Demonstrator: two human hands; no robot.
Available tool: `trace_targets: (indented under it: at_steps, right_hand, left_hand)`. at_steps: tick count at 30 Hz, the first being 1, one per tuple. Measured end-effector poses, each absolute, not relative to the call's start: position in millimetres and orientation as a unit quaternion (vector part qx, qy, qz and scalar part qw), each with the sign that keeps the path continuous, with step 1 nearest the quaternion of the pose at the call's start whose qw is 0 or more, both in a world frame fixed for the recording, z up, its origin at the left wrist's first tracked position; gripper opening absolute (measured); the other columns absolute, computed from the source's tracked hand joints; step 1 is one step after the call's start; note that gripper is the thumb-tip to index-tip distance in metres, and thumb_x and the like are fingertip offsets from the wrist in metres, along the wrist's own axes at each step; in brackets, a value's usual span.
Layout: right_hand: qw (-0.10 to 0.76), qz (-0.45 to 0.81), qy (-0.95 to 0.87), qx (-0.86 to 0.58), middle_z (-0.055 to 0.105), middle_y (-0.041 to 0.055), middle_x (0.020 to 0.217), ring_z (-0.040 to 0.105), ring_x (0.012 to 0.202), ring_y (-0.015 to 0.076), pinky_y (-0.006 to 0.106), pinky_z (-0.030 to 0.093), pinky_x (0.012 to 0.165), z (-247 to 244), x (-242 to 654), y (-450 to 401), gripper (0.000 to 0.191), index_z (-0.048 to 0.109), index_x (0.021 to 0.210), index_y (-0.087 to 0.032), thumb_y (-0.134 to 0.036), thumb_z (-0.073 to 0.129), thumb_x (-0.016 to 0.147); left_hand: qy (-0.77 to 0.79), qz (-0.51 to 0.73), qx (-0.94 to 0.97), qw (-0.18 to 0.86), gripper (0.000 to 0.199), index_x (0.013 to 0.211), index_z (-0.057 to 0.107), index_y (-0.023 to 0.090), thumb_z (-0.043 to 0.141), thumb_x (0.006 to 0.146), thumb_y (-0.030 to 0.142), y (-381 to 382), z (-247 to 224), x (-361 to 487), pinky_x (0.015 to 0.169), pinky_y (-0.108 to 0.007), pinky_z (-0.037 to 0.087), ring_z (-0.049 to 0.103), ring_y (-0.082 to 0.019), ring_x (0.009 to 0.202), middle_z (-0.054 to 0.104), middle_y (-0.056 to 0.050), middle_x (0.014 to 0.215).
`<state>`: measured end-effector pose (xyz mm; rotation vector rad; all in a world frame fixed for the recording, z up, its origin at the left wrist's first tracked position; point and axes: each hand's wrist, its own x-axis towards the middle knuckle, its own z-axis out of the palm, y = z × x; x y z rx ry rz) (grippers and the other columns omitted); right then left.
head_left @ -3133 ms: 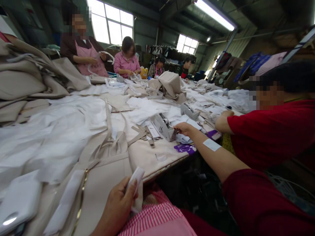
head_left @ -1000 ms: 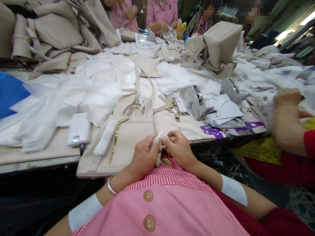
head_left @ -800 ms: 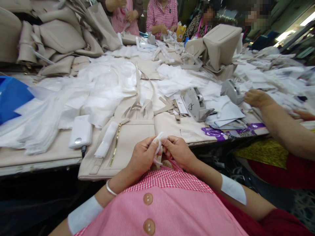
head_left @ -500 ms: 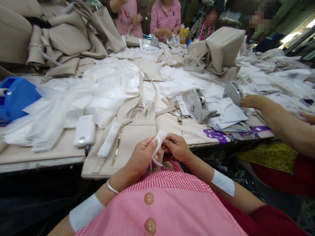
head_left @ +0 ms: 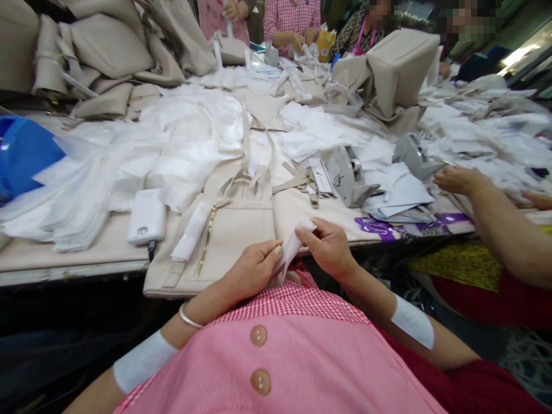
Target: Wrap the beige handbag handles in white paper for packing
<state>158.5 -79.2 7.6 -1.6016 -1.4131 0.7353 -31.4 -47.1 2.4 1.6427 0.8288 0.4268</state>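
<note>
Between my two hands is a strip of thin white wrapping (head_left: 290, 250), held just in front of my apron at the table's edge. My left hand (head_left: 257, 265) pinches its lower part, and my right hand (head_left: 326, 244) grips the top end between thumb and fingers. What lies inside the wrapping, if anything, I cannot make out. Left of my hands lies a beige bag (head_left: 245, 230) with a gold zipper (head_left: 206, 240); its lower edge hangs over the table's front. A white wrapped roll (head_left: 192, 231) covers one of its straps.
A white power bank (head_left: 146, 216) with a cable lies left of the bag. Grey tape dispensers (head_left: 345, 175), paper sheets and beige strips are to the right. A co-worker's hand (head_left: 459, 179) reaches in there. A blue dispenser (head_left: 26, 158) stands far left; beige bags are piled behind.
My right hand has moved up and right, opening out the folded white wrapping between my hands. The co-worker's hand at right has drawn slightly away from the grey dispenser.
</note>
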Motion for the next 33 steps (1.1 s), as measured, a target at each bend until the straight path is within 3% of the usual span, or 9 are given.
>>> trace_targets:
  at_steps: [4,8,13,17,20,25,29,33]
  right_hand:
    - [0.424,0.272,-0.547,-0.669,0.042,-0.0055,0.056,0.038,0.052,0.0089,0.023,0.031,0.049,2,159,-89,0.032,0.048,0.062,-0.018,-0.037,0.060,0.085]
    - [0.444,0.291,-0.512,-0.675,0.044,-0.0052,0.055,0.040,0.051,0.0090,0.022,0.032,0.048,0,156,-93,0.033,0.049,0.062,-0.019,-0.040,0.062,0.084]
    - [0.485,0.521,-0.458,-0.532,0.047,-0.0059,0.055,0.042,0.048,0.0097,0.023,0.038,0.048,-19,171,-101,0.040,0.056,0.078,-0.020,-0.059,0.065,0.079]
    - [0.422,0.615,-0.473,-0.468,0.067,0.0022,0.074,0.060,0.066,0.0161,0.030,0.050,0.066,-34,173,-108,0.044,0.067,0.093,-0.017,-0.054,0.075,0.070]
    - [0.401,0.571,-0.464,-0.545,0.073,0.0059,0.080,0.066,0.073,0.0203,0.033,0.052,0.071,-37,158,-108,0.035,0.071,0.084,-0.016,-0.045,0.078,0.066]
    - [0.395,0.459,-0.446,-0.660,0.073,0.0069,0.073,0.065,0.066,0.0197,0.030,0.052,0.061,-37,139,-106,0.026,0.070,0.078,-0.014,-0.039,0.072,0.071]
    - [0.404,0.408,-0.456,-0.680,0.073,0.0073,0.073,0.065,0.063,0.0194,0.029,0.052,0.058,-41,137,-108,0.027,0.070,0.079,-0.014,-0.040,0.070,0.074]
    - [0.408,0.375,-0.479,-0.681,0.073,0.0078,0.073,0.066,0.064,0.0198,0.029,0.052,0.058,-45,136,-110,0.025,0.070,0.078,-0.014,-0.039,0.070,0.074]
  left_hand:
    - [0.343,0.108,0.774,0.521,0.033,0.081,0.070,0.017,0.044,0.093,0.033,-49,-2,-33,0.062,-0.025,0.039,0.055,-0.013,0.063,0.064,0.001,0.068]
    - [0.354,0.079,0.781,0.508,0.029,0.074,0.069,0.017,0.048,0.088,0.032,-49,-8,-31,0.055,-0.024,0.034,0.052,-0.012,0.057,0.061,0.002,0.062]
    - [0.381,0.091,0.786,0.478,0.026,0.066,0.066,0.017,0.052,0.084,0.030,-50,-8,-31,0.055,-0.024,0.032,0.051,-0.012,0.057,0.056,0.002,0.058]
    - [0.391,0.102,0.793,0.456,0.027,0.064,0.066,0.016,0.053,0.084,0.031,-51,-8,-30,0.056,-0.025,0.033,0.052,-0.013,0.060,0.057,0.001,0.059]
    - [0.398,0.102,0.799,0.440,0.025,0.065,0.066,0.016,0.053,0.083,0.028,-52,-12,-28,0.056,-0.025,0.034,0.051,-0.013,0.059,0.057,0.001,0.057]
    - [0.386,0.108,0.834,0.380,0.025,0.064,0.065,0.016,0.049,0.083,0.022,-52,-15,-27,0.066,-0.027,0.041,0.056,-0.018,0.072,0.062,-0.005,0.068]
    - [0.313,0.110,0.825,0.457,0.021,0.079,0.069,0.017,0.048,0.078,0.012,-48,-1,-35,0.077,-0.027,0.045,0.059,-0.017,0.080,0.066,-0.004,0.081]
    - [0.322,0.098,0.782,0.525,0.021,0.086,0.070,0.017,0.050,0.082,0.021,-46,6,-40,0.071,-0.026,0.045,0.059,-0.016,0.075,0.068,-0.002,0.083]
